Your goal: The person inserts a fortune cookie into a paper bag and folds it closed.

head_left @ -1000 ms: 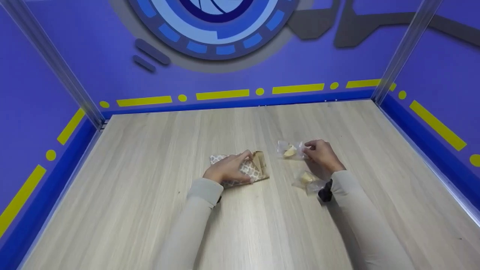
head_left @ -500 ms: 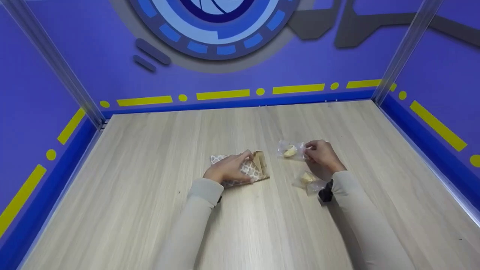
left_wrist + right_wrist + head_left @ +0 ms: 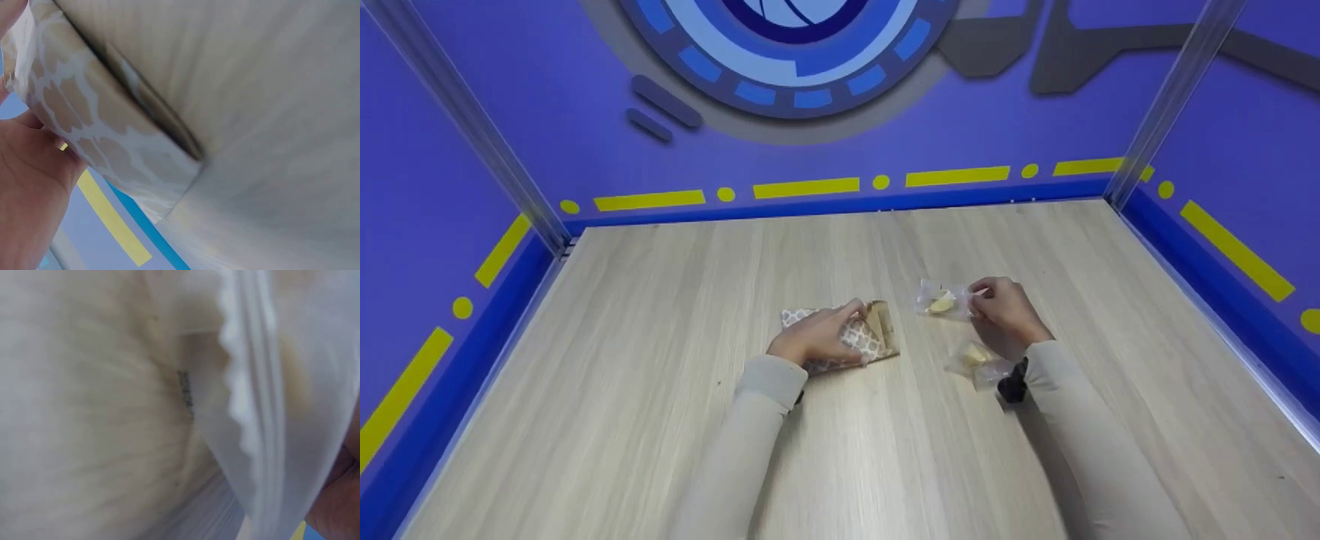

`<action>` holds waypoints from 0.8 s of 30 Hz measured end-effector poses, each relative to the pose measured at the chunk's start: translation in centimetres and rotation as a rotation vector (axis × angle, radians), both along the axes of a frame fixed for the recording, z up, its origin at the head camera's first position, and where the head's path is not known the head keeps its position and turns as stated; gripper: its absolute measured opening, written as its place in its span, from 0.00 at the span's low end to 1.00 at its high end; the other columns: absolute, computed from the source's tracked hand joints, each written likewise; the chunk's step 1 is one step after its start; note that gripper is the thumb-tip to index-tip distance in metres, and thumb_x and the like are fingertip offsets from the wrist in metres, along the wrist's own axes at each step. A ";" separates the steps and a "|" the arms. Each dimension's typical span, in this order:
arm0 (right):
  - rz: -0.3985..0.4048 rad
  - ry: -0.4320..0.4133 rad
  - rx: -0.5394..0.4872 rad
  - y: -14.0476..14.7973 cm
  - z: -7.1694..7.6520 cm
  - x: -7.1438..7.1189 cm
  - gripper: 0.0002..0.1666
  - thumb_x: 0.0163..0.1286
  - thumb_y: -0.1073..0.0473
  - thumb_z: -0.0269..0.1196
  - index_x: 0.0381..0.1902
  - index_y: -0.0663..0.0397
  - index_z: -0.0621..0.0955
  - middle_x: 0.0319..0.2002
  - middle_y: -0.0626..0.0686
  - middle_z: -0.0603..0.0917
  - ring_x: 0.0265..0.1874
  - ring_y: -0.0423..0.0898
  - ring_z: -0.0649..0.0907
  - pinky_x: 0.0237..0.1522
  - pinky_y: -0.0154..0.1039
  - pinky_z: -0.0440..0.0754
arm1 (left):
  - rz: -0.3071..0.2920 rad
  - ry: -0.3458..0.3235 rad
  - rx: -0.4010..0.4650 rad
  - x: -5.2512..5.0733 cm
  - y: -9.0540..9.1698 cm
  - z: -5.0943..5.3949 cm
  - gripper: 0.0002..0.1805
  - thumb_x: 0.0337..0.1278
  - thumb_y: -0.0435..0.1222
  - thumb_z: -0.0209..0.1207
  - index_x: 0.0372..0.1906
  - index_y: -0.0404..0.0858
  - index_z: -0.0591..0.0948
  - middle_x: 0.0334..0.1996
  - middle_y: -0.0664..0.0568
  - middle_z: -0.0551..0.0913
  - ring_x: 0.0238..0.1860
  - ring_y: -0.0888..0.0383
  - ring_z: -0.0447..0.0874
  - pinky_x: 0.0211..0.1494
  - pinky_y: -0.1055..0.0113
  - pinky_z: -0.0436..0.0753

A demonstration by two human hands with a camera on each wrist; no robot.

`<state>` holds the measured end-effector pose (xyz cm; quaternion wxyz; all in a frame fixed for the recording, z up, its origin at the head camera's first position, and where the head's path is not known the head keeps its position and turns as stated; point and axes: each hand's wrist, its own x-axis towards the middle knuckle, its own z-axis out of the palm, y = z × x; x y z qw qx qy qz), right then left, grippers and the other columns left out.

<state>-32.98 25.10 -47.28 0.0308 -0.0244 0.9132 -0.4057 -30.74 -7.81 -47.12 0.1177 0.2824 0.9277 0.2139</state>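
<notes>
A paper bag [image 3: 864,337] with a tan-and-white patch pattern and a brown open end lies on the table, gripped across its middle by my left hand [image 3: 817,335]. The left wrist view shows the patterned bag [image 3: 112,124] close up beside the hand [image 3: 31,185]. My right hand [image 3: 1006,309] pinches the right end of a clear packet [image 3: 941,300] holding a pale yellow piece. Nearer the body, a second clear packet [image 3: 976,360] with a similar piece lies below that hand. A blurred clear wrapper with a ridged seal [image 3: 259,399] fills much of the right wrist view.
The wooden table [image 3: 645,315] is bordered by a blue-purple back wall [image 3: 810,161] and side walls, with metal posts at both back corners. A black band [image 3: 1012,382] sits at the right sleeve cuff, close to the second packet.
</notes>
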 end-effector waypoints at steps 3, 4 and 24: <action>0.011 0.013 -0.001 0.0 0.1 0.1 0.15 0.67 0.68 0.53 0.50 0.69 0.78 0.27 0.57 0.82 0.24 0.44 0.80 0.25 0.32 0.77 | -0.005 0.001 0.003 0.0 0.0 0.0 0.37 0.46 0.52 0.70 0.61 0.52 0.66 0.47 0.48 0.82 0.37 0.55 0.75 0.47 0.58 0.79; 0.016 0.016 -0.002 0.1 0.2 0.1 0.15 0.68 0.68 0.53 0.50 0.69 0.78 0.27 0.58 0.82 0.23 0.44 0.80 0.25 0.32 0.77 | -0.007 0.004 0.004 0.0 0.0 0.0 0.38 0.46 0.52 0.70 0.62 0.52 0.66 0.48 0.47 0.82 0.36 0.55 0.75 0.47 0.57 0.79; 0.002 0.022 -0.024 0.1 0.3 -0.2 0.15 0.68 0.69 0.52 0.51 0.67 0.78 0.25 0.56 0.82 0.20 0.43 0.78 0.23 0.34 0.76 | -0.010 0.002 0.004 -0.2 0.0 -0.1 0.38 0.46 0.53 0.70 0.62 0.52 0.66 0.50 0.47 0.81 0.38 0.54 0.75 0.49 0.56 0.79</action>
